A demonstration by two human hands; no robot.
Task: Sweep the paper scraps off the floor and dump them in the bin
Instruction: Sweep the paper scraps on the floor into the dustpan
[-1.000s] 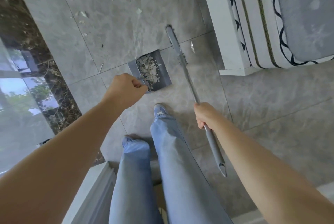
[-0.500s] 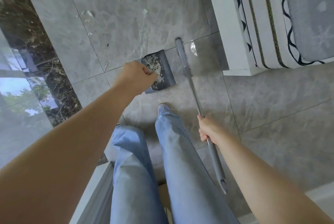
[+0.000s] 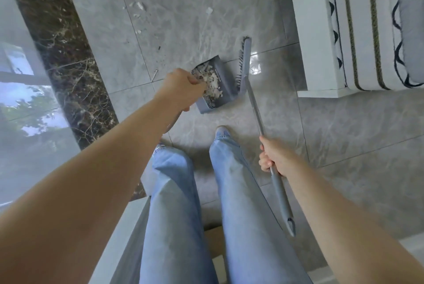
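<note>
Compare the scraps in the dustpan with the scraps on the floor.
The scraps in the dustpan lie heaped in one dense white pile; the scraps on the floor are scattered singly and in small bits. The dustpan, gripped by the left hand, holds far more. Both are white paper.

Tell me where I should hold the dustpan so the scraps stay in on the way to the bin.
Keep hold of the dustpan by its handle at the back end, where the left hand already grips it, coming from behind and above. The paper scraps lie piled in the tray, and the far lip is the open edge, so probably keep that lip level or slightly raised. The right hand holds the broom.
</note>
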